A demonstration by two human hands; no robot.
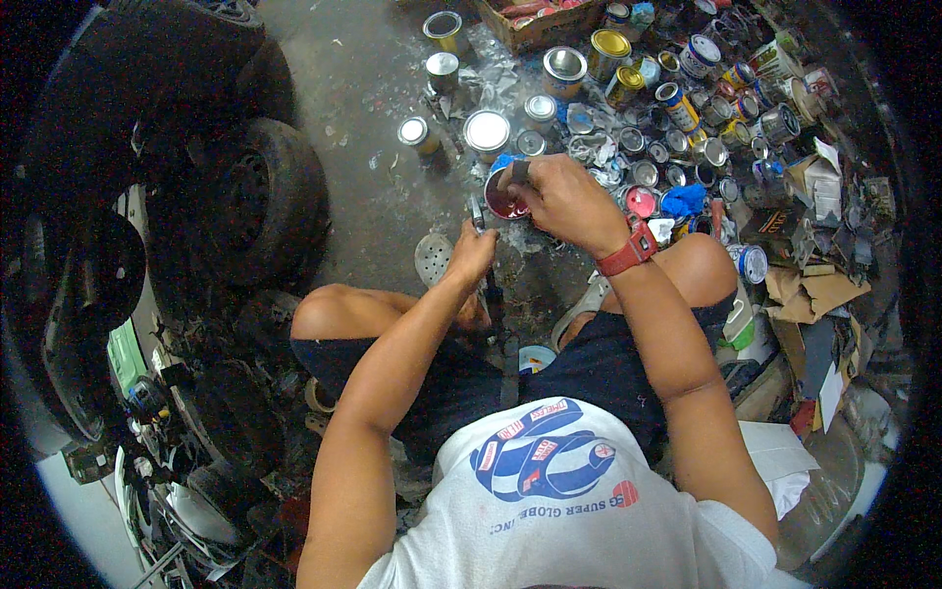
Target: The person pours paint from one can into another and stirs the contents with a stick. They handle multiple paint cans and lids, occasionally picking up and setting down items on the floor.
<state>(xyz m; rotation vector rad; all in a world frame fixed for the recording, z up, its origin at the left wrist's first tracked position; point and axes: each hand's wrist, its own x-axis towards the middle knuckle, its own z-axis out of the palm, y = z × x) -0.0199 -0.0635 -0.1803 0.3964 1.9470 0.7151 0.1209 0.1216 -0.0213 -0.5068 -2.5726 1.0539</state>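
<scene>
My left hand (472,257) is closed around a thin metal tool (478,212) that points up and away from me. Just right of the tool is a can (494,202) with dark red contents and blue on its far rim. Over that can's right side, my right hand (577,204) has its fingers bent together on a small dark flat piece (518,174), whose exact kind I cannot make out. A red watch is on my right wrist. Beyond the can stands a larger can with a white lid (487,131), with a small lidded can (419,133) to its left.
Paint cans (677,143) crowd the floor at the far right, near a cardboard box (543,29). Torn cardboard (807,292) lies to the right. A car wheel (257,188) and piled parts are on the left. A small white tub (536,359) sits between my legs.
</scene>
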